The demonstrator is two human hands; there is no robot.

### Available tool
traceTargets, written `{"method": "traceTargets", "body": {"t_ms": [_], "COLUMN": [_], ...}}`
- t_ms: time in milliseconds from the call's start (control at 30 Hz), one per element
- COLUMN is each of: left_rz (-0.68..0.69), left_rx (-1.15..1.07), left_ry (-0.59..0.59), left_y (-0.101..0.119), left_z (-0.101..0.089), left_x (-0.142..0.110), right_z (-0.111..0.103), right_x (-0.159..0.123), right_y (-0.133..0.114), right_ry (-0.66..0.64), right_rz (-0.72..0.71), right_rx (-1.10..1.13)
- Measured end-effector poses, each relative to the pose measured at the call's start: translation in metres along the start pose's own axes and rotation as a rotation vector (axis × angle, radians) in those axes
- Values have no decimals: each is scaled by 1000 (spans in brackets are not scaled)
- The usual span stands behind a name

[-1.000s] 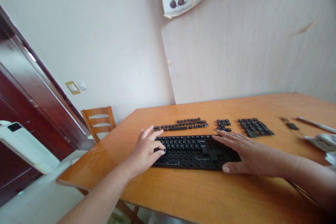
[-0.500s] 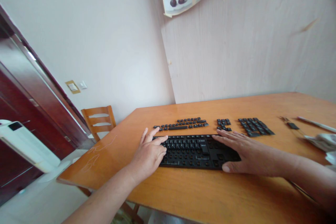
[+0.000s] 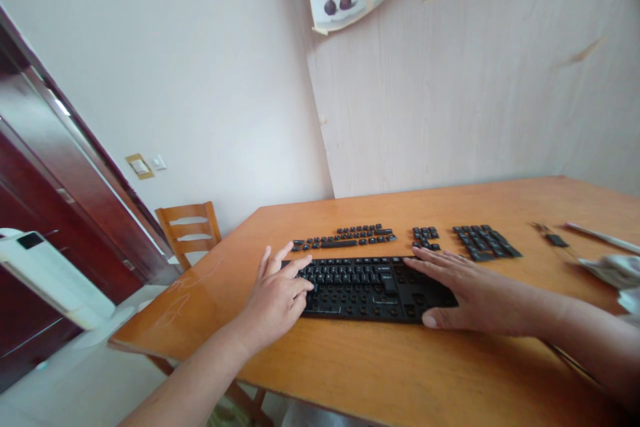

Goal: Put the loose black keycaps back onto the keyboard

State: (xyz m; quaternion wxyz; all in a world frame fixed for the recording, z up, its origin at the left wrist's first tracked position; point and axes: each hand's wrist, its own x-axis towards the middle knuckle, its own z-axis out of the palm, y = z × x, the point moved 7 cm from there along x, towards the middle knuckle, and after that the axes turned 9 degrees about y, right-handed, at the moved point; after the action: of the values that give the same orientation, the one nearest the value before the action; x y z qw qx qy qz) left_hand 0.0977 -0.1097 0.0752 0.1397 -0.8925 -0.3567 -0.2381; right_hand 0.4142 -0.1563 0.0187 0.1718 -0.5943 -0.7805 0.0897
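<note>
A black keyboard (image 3: pixel 360 280) lies on the wooden table, with keycaps on its upper rows and bare key sockets in its lower rows and right part. At its left end is my left hand (image 3: pixel 277 293), fingers spread, the fingertips over the left keys. My right hand (image 3: pixel 460 290) rests flat across the right end, thumb at the front edge and fingers stretched toward the back edge. Loose keycaps (image 3: pixel 345 242) lie in rows behind the keyboard. A small group of keycaps (image 3: pixel 425 237) and a larger block of keycaps (image 3: pixel 485 241) sit farther right.
On the right of the table (image 3: pixel 380 373) are a small dark object with wires (image 3: pixel 555 239), a pen-like stick (image 3: pixel 603 237) and a crumpled pale bag (image 3: pixel 615 270). A wooden chair (image 3: pixel 190 230) stands beyond the left edge. A wall rises behind the table.
My left hand has shifted slightly left along the keyboard, uncovering a little more of its left keys. My right hand stays in place.
</note>
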Motion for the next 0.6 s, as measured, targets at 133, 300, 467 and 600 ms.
{"method": "traceTargets", "body": {"t_ms": [133,300,467,600], "left_rz": [-8,-19,-101,-162], "left_rx": [12,6,-45,-74], "left_ry": [-11,0,85,72], "left_y": [-1,-3,-28,-53], "left_z": [0,-3,-1,24], "left_x": [-1,9,43,83], "right_z": [-1,-1,0,3], "right_x": [0,-1,-2,-3], "right_y": [-1,-2,2,6], "right_ry": [0,-14,50,47], "right_rz": [-4,-8,-42,-52], "right_rx": [-19,-40,7,5]}}
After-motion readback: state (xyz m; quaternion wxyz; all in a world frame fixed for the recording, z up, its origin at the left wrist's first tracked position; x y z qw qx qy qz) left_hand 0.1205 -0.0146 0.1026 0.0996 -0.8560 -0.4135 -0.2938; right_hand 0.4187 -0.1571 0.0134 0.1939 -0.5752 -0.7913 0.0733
